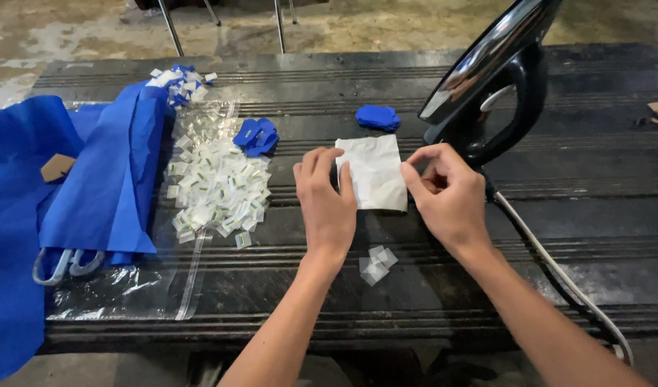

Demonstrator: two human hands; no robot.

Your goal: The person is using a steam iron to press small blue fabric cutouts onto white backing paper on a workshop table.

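A white square of paper or cloth (pixel 375 172) lies flat on the dark ridged table (pixel 572 186). My left hand (pixel 327 204) rests palm down on its left edge, fingers spread a little. At the sheet's right edge my right hand (pixel 447 195) has its fingertips curled. A black iron (pixel 493 79) stands upright just behind my right hand, with its cord (pixel 558 276) trailing toward the front right. A small blue fabric piece (pixel 377 117) sits behind the sheet.
A heap of small white labels (pixel 218 188) lies on a clear plastic bag (pixel 121 290) at left, beside folded blue fabric (pixel 107 179) and another blue piece (pixel 257 135). Two or three small white squares (pixel 376 264) lie near the front edge. More labels (pixel 182 79) sit at the back left.
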